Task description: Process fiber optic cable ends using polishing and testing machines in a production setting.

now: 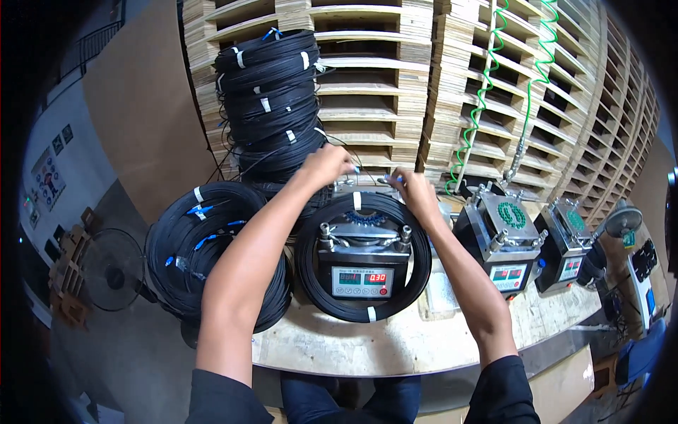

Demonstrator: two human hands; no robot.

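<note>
A coil of black cable (305, 283), bound with white tape, rings a metal polishing machine (364, 256) with a lit display panel. Behind the machine's top, my left hand (327, 167) is closed in a pinch, a small blue-tipped cable end (356, 170) showing at its fingers. Across a short gap, my right hand (417, 191) pinches a small blue connector (397, 179) between thumb and fingers. Both forearms reach over the bench, one on each side of the coil. The fingertips are partly blurred, so the finer shape of the connectors cannot be made out.
A tall stack of black cable coils (265, 106) stands behind my left hand. More coils (169, 247) with blue connectors sit at the bench's left. Two similar machines (500, 237) (569, 244) stand at right. Wooden pallets (374, 49) rise behind; fans flank the bench (332, 350).
</note>
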